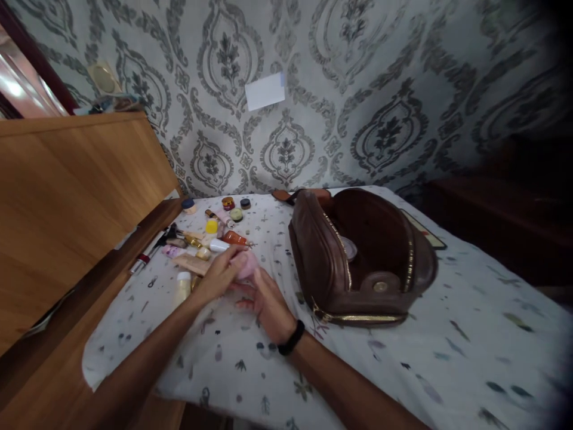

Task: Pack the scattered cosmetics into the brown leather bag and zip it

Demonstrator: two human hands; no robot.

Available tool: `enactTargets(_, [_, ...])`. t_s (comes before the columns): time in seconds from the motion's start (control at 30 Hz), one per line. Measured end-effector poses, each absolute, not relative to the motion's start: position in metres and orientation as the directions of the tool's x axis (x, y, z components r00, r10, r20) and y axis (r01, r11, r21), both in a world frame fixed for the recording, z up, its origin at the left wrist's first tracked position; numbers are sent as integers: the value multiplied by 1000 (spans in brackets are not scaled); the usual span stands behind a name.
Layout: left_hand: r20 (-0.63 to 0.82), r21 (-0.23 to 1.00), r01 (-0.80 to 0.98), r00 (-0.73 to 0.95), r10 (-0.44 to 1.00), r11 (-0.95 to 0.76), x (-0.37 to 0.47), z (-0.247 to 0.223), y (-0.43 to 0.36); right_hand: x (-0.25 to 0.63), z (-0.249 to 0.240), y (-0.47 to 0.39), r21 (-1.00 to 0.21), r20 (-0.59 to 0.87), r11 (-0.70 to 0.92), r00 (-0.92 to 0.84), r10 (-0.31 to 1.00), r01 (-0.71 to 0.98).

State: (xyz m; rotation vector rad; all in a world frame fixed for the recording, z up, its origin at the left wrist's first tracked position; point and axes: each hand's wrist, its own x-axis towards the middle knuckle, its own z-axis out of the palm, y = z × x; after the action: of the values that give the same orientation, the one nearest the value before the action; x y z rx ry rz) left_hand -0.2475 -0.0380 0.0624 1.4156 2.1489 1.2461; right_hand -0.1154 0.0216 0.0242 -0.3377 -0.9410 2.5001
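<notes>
Between my two hands is a small pink rounded thing (247, 266), soft-looking; its exact kind I cannot make out. My left hand (222, 273) is closed on its left side, thumb over the top. At its right edge, my right hand (272, 307), with a black band on the wrist, holds it between thumb and fingers, the lower fingers partly curled below. Left of my hands lie a beige flat pack (191, 263), a bottle with a white cap (182, 288), a white tube (219, 245) and an orange-red bottle (235, 238).
An unzipped brown leather bag (308, 251) stands to the right, with a round pale item (348, 248) inside. Small jars (228, 203), a yellow-capped item (211, 226) and brushes (168, 234) lie at the back left. A wooden panel (80, 179) borders the left side.
</notes>
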Motion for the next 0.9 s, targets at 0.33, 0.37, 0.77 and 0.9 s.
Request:
enactTargets(0.33, [390,129,896,-440,809,425,-247,47,-110,-114,21,33,-494,-175,-813,-881,440,-308])
enactTargets(0.37, [390,76,872,-473,790,484,-251,41,-122,-114,21,34,-474,-200,-830,-881,428,-295])
enactTargets(0.77, [350,-35,603,-740,575,797,-297,27,-164,-115,19,39,-380,-271,-901,-906,326,-210])
enactTargets(0.9, [377,-66,674,-666,644,736,-306,36,-146,-116,19,39,-372,-280,-905,-906,319,-204])
